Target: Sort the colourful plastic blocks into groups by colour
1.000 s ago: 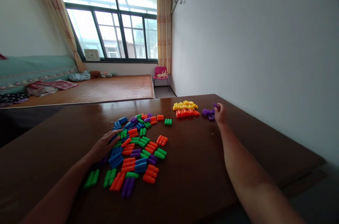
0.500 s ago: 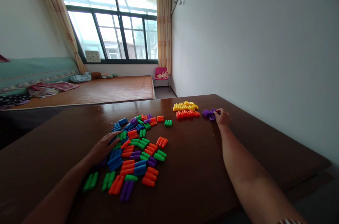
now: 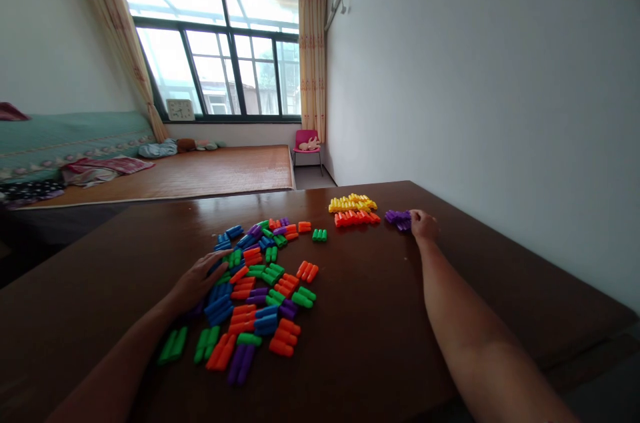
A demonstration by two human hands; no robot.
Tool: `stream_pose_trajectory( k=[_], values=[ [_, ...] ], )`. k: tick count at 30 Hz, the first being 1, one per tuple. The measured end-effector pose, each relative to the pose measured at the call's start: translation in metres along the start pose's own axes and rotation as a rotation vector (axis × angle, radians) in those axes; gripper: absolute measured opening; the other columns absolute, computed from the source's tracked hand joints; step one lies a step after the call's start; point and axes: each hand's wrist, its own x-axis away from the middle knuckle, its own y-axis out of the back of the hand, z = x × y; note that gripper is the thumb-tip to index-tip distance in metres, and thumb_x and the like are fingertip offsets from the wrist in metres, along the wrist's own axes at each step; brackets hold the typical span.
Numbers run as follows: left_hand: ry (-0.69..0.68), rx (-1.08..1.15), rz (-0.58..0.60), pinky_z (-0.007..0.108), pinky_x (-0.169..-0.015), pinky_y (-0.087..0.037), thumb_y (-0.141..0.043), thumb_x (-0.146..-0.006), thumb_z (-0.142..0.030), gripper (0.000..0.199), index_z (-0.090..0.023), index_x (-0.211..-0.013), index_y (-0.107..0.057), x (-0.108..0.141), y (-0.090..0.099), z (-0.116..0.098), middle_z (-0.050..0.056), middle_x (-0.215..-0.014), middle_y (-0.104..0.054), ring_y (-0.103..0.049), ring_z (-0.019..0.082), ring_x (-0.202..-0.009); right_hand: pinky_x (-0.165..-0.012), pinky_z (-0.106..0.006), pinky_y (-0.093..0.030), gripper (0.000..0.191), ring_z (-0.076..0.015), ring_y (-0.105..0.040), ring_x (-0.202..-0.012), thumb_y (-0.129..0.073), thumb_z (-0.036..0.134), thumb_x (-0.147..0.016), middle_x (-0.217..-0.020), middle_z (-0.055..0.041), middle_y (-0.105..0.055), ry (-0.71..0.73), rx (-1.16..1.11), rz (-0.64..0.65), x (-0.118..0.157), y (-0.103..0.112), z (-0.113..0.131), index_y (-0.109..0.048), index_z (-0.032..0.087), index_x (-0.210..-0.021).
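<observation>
On the brown table (image 3: 360, 303), my left hand (image 3: 200, 276) rests with fingers spread at the left edge of a mixed pile of green, orange, blue and purple plastic pieces (image 3: 245, 287). It touches blue and green pieces there and grips none. Farther off to the right, my right hand (image 3: 424, 225) is at the right end of a small purple group (image 3: 397, 219). Its fingers are bent together against the purple pieces, and whether a piece is between them is too small to tell. Left of the purple group lie an orange row (image 3: 356, 217) and yellow pieces (image 3: 352, 203).
A white wall (image 3: 480, 89) runs along the right side. Beyond the table stand a bed with a woven mat (image 3: 225, 173), a pink chair (image 3: 307, 141) holding a soft toy, and a window with a clock (image 3: 181, 109) on its sill.
My right hand's fingers have come down and drawn closer together at the purple group. The whole view has shifted slightly; my left hand stays at the pile.
</observation>
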Motion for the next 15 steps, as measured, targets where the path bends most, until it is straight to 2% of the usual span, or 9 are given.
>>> stream_pose_trajectory(
  k=[3,5,7,9,11,15],
  values=[
    [-0.005,-0.005,-0.010,0.039,-0.101,-0.044,-0.037,-0.087,-0.063,0.063,-0.018,-0.125,-0.059,0.000,-0.001,0.000,0.011,-0.125,-0.063,-0.057,0.027,-0.116,-0.078,-0.043,-0.042,0.035,-0.0288,-0.056,-0.090,-0.047,0.041,-0.086,-0.093,-0.0131,-0.070,-0.011,-0.027,-0.045,-0.001,0.004,-0.003,-0.073,0.023,-0.101],
    [-0.006,-0.007,-0.019,0.039,-0.101,-0.044,-0.037,-0.087,-0.062,0.062,-0.018,-0.125,-0.059,0.000,-0.002,0.000,0.010,-0.125,-0.063,-0.057,0.027,-0.116,-0.079,-0.042,-0.042,0.037,-0.0281,-0.057,-0.090,-0.044,0.040,-0.088,-0.093,-0.0130,-0.070,0.032,-0.070,-0.108,-0.001,0.010,0.006,-0.071,0.020,-0.104],
    [-0.012,0.000,-0.023,0.040,-0.102,-0.043,-0.036,-0.088,-0.061,0.061,-0.019,-0.125,-0.060,0.001,-0.003,-0.002,0.010,-0.125,-0.063,-0.057,0.027,-0.116,-0.083,-0.040,-0.042,0.038,-0.0269,-0.057,-0.091,-0.040,0.038,-0.090,-0.095,-0.0121,-0.071,0.147,-0.148,-0.153,0.004,0.016,0.025,-0.068,0.018,-0.108],
    [-0.015,0.008,-0.031,0.039,-0.102,-0.043,-0.037,-0.088,-0.060,0.060,-0.018,-0.125,-0.059,0.002,-0.004,-0.003,0.010,-0.126,-0.062,-0.056,0.027,-0.117,-0.087,-0.039,-0.041,0.039,-0.0255,-0.057,-0.094,-0.038,0.038,-0.092,-0.098,-0.0110,-0.071,0.307,-0.247,-0.135,0.016,0.020,0.055,-0.065,0.017,-0.112],
    [-0.005,0.003,-0.043,0.038,-0.103,-0.042,-0.037,-0.089,-0.057,0.058,-0.018,-0.125,-0.059,0.003,-0.006,-0.005,0.011,-0.127,-0.062,-0.056,0.026,-0.118,-0.089,-0.037,-0.041,0.039,-0.0239,-0.058,-0.096,-0.038,0.039,-0.093,-0.104,-0.0105,-0.070,0.478,-0.347,-0.023,0.042,0.021,0.092,-0.064,0.017,-0.112],
    [-0.010,0.005,-0.043,0.040,-0.103,-0.041,-0.038,-0.091,-0.051,0.053,-0.018,-0.126,-0.059,0.003,-0.009,-0.004,0.011,-0.127,-0.061,-0.055,0.026,-0.118,-0.089,-0.036,-0.044,0.030,-0.0224,-0.060,-0.097,-0.045,0.036,-0.091,-0.108,-0.0077,-0.069,0.870,-0.444,0.403,0.123,0.009,0.168,-0.066,0.022,-0.109]
  ],
)
